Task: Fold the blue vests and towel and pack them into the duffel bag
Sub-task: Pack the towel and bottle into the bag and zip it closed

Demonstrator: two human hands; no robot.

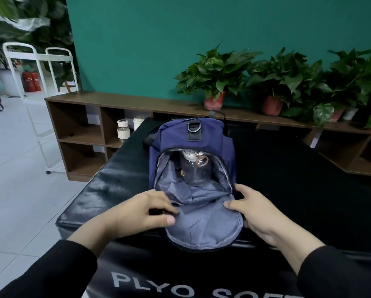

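Note:
A navy duffel bag (210, 134) lies on a black padded box (107, 181), its end flap folded open towards me so the grey lining (201, 224) shows. Inside stands a clear water bottle (194, 168) with a white cap. My left hand (145, 214) holds the left edge of the opening, thumb on the lining. On the right edge, my right hand (255, 209) grips the rim with its fingers curled round it. No vests or towel are in view.
A low brown shelf unit (81, 125) runs along the teal wall behind the box, with potted plants (216, 78) on top and two white-capped jars (123, 131) by the box's far left corner. A white metal rack (38, 61) stands at the left on the tiled floor.

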